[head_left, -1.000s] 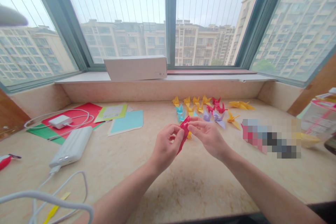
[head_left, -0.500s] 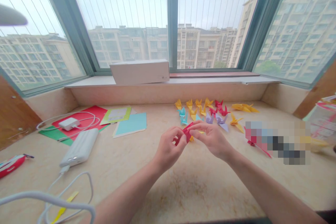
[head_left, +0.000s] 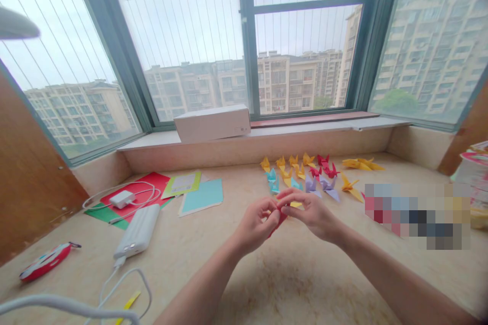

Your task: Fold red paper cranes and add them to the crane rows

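My left hand (head_left: 254,224) pinches a small piece of folded red paper (head_left: 281,217) just above the tabletop. Fingertips of my right hand (head_left: 313,215) close on the same paper from the other side, and they hide much of it. Just beyond my hands stand several folded paper cranes in rows: yellow ones (head_left: 286,177), light blue ones (head_left: 272,176), red ones (head_left: 324,161) and purple ones (head_left: 330,189). A larger yellow crane (head_left: 351,187) sits to the right of the rows.
On the left lie a white power bank (head_left: 138,231), a charger (head_left: 122,198) with cables, a red-and-white case (head_left: 49,262), red paper (head_left: 156,183) and light blue paper (head_left: 204,195). A white box (head_left: 213,124) rests on the sill. A blurred-out patch covers the right side.
The view has tilted up and turned slightly left, so everything sits lower and further right. Both hands still hold the red paper, now more covered by the fingers.
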Tool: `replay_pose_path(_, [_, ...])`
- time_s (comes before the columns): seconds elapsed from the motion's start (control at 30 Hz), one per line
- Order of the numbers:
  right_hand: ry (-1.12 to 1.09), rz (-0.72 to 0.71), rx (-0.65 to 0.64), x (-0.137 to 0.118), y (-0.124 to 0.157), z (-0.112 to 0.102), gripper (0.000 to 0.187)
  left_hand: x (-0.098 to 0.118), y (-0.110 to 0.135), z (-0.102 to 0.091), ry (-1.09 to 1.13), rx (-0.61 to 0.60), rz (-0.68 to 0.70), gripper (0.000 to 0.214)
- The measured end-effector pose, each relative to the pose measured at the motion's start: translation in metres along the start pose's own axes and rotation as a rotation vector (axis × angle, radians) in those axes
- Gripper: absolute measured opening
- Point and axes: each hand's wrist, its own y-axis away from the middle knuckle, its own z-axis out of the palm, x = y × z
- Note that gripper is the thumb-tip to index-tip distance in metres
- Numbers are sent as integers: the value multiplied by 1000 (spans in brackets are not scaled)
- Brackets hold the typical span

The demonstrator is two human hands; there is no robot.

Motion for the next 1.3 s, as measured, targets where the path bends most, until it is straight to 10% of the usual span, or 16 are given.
replay_pose_path(1.3, [255, -93, -122, 2, 2, -17, 4, -6, 0, 5, -277, -9, -33, 24])
